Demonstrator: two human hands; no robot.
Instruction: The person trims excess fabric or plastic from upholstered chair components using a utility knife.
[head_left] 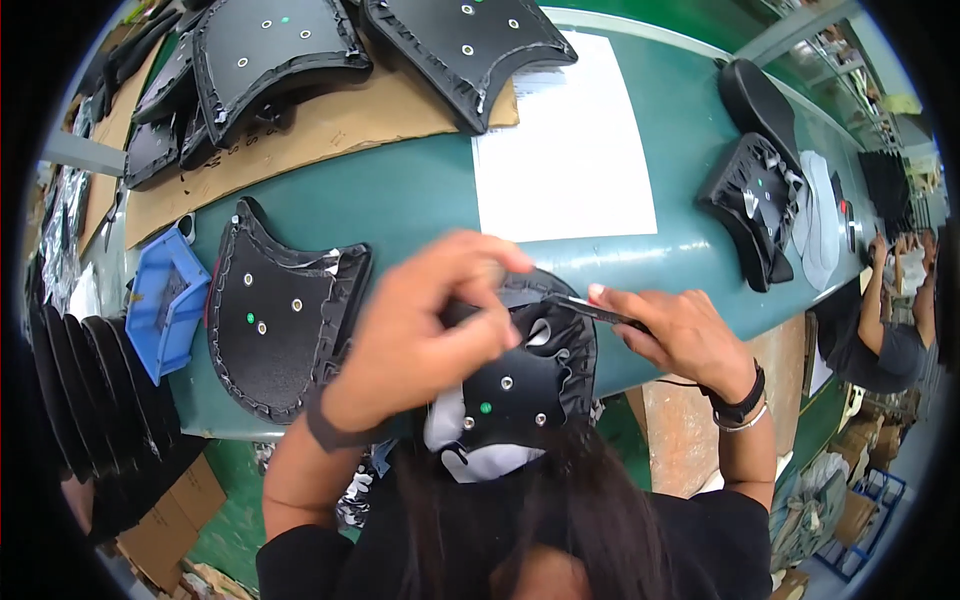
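Close in front of me is a curved black padded panel [510,405], its dark cover gathered in folds around the edge. Metal-ringed holes and a green dot show on its back, with light grey fabric along its near left side. My right hand [685,335] grips a slim dark tool [590,310] with a metal tip, its kind unclear, which reaches the panel's far edge. Over the panel's far left part is my left hand [425,335], thumb and bent forefinger apart but smeared by motion; whether it holds anything is hidden.
Left lies another black panel [275,320] beside a blue bin [165,300]. More panels [280,50] rest on cardboard [300,150] at the back. A white sheet [565,150] covers part of the green table [420,190]. At right are a part-covered panel [755,205] and another person [880,330].
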